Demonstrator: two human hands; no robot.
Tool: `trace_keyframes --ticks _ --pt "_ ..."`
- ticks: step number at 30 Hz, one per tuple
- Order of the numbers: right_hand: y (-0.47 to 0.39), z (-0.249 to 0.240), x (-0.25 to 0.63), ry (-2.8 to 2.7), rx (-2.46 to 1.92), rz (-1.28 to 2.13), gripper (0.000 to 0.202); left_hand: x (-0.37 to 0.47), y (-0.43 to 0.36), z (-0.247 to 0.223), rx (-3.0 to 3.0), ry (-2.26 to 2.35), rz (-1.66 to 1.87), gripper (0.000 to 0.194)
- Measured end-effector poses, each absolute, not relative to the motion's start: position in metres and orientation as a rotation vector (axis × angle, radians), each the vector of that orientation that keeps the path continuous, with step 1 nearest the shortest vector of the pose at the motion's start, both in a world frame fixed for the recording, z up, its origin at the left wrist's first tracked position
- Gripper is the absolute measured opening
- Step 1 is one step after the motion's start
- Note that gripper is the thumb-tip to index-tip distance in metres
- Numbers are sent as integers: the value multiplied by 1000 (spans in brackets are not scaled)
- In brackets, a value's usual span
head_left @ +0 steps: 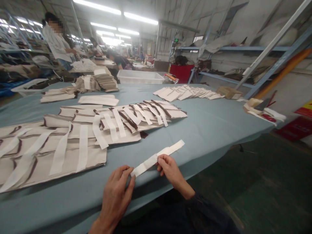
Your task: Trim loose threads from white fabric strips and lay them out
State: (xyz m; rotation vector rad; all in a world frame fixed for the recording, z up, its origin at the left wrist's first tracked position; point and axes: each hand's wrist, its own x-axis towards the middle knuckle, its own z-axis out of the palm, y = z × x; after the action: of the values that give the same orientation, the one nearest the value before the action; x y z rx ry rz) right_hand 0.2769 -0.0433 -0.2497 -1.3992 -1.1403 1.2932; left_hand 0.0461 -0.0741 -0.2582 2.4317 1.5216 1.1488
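Observation:
A narrow white fabric strip point(170, 148) lies slantwise near the front edge of the table. My left hand point(117, 191) has its thumb and fingertips closed on the strip's near left end. At the strip's middle, my right hand point(170, 169) pinches its lower edge between thumb and fingers. Beyond my hands lie overlapping beige fabric panels point(95, 157) with dark brown edging. Several loose white strips point(83, 146) are draped across these panels, spaced out in a row.
Stacked beige pieces point(106, 81) and a clear plastic bin point(140, 77) stand at the table's far side. More cut pieces point(182, 93) fan out at the back right, beside a cardboard box point(227, 92). A person point(57, 42) stands at the far left. Shelving point(229, 76) lines the right wall.

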Motion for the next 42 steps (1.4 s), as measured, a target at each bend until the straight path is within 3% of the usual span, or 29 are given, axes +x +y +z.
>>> trace_keyframes --ticks 10,15,21,27,31,37,42 --pt "-52 -234 272 -1427 -1313 1251 24 87 -38 -237 1785 1210 838 47" --pt "-52 -241 275 -1437 -1284 1238 29 89 -37 -242 1670 1203 837 42" --pt "-51 -241 275 -1445 -1338 1225 53 92 -40 -242 1648 1212 877 44" --pt "-49 -242 262 -1502 -1515 1017 26 91 -38 -246 1645 1182 877 47" --pt "-46 -248 259 -1491 -1573 941 31 78 -39 -249 1611 1311 1068 40" --pt "-44 -251 261 -1491 -1566 969 33 63 -53 -252 2126 1300 1059 23" --pt "-39 -251 261 -1463 -1535 1019 31 69 -61 -261 2625 1239 958 24"
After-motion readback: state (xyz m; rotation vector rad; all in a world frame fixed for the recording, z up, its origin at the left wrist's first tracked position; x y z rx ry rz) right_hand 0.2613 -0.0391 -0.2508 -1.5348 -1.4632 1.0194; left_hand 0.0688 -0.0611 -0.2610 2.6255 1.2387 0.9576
